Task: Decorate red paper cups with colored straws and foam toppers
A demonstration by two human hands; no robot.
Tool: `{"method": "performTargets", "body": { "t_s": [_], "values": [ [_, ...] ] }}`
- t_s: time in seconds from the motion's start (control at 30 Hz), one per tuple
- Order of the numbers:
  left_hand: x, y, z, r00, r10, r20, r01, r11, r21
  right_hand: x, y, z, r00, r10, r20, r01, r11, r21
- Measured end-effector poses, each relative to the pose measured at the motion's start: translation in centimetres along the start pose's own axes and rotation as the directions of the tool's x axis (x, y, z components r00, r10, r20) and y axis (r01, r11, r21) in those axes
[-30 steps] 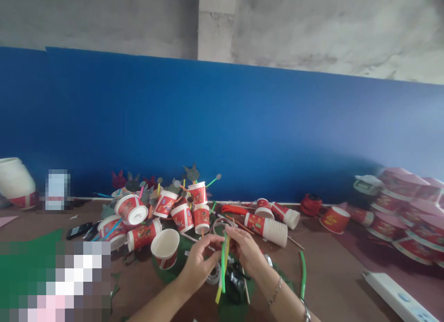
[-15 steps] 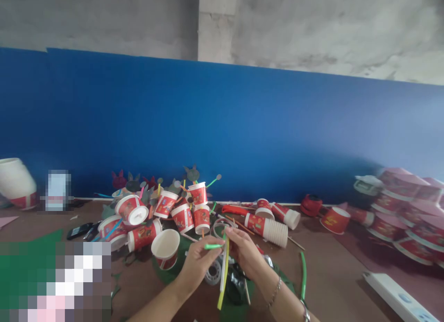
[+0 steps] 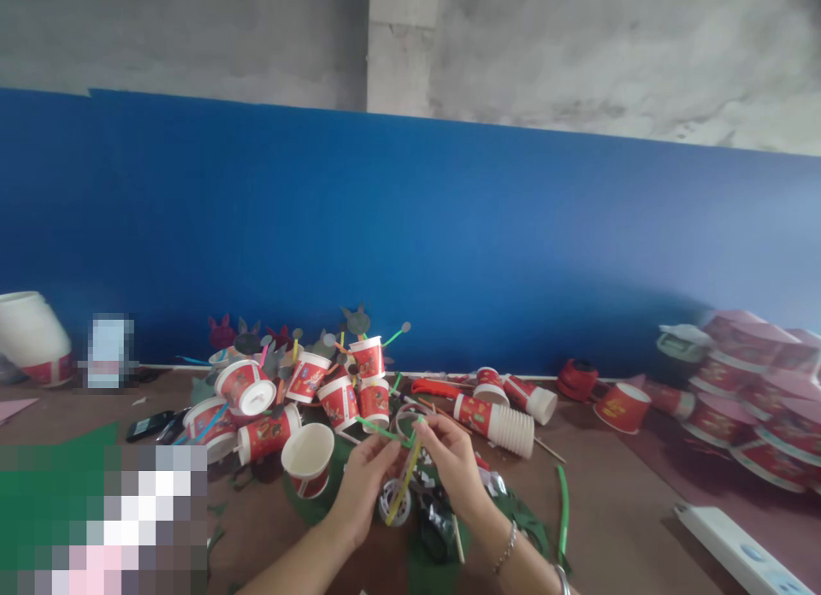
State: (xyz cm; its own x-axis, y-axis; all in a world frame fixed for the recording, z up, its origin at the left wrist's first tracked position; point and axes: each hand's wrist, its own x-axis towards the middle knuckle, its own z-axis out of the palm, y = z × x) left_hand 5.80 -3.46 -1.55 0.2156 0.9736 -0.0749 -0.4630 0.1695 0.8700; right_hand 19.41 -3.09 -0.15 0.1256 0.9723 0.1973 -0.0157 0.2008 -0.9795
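Observation:
My left hand [image 3: 367, 486] is closed on a thin green straw [image 3: 374, 427], whose free end points up and to the left. In my right hand [image 3: 454, 465], thumb and fingers pinch the upper end of a yellow straw [image 3: 404, 486], close to the green one. The yellow straw slants down to the left, over a white tape roll [image 3: 386, 511]. Both hands are nearly together at the straws, and the fingers partly hide where these meet. An upright paper cup [image 3: 308, 455] stands left of my left hand.
Decorated red paper cups [image 3: 266, 434] are heaped at the back left. A cup stack [image 3: 493, 424] lies right of centre, near a red-handled tool [image 3: 434, 388]. Below my hands is a black plastic bag [image 3: 437, 531]. A green strip [image 3: 563, 511] and a power strip [image 3: 737, 545] lie right.
The yellow straw's lower end has swung left across the tape roll. The green straw now slants up-left with more of it showing. Both hands stay at almost the same place.

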Motion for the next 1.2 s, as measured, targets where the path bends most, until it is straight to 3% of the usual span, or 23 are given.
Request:
{"method": "performTargets", "body": {
  "t_s": [0.17, 0.47, 0.67, 0.9, 1.2],
  "values": [
    [-0.3, 0.3, 0.0, 0.994, 0.079, -0.078, -0.065, 0.983, 0.172, -0.2, -0.2, 0.0, 0.994, -0.093, -0.050, 0.088, 0.991, -0.099],
    [-0.4, -0.1, 0.1, 1.000, -0.018, -0.015, 0.017, 0.998, -0.058, -0.7, -0.3, 0.1, 0.992, -0.124, -0.036, 0.118, 0.984, -0.132],
    [-0.5, -0.3, 0.1, 1.000, 0.019, -0.025, -0.019, 1.000, -0.003, -1.0, -0.2, 0.5, 0.988, -0.151, -0.017, 0.148, 0.982, -0.117],
    [-0.6, 0.0, -0.1, 0.991, 0.121, -0.052, -0.115, 0.988, 0.105, -1.2, -0.8, 0.7, 0.994, -0.108, -0.029, 0.108, 0.994, -0.004],
    [-0.7, 1.2, 0.1, 0.988, 0.153, 0.019, -0.155, 0.978, 0.137, -1.1, -1.3, 0.9, 1.000, -0.007, 0.002, 0.007, 0.995, 0.101]
  ]
}}
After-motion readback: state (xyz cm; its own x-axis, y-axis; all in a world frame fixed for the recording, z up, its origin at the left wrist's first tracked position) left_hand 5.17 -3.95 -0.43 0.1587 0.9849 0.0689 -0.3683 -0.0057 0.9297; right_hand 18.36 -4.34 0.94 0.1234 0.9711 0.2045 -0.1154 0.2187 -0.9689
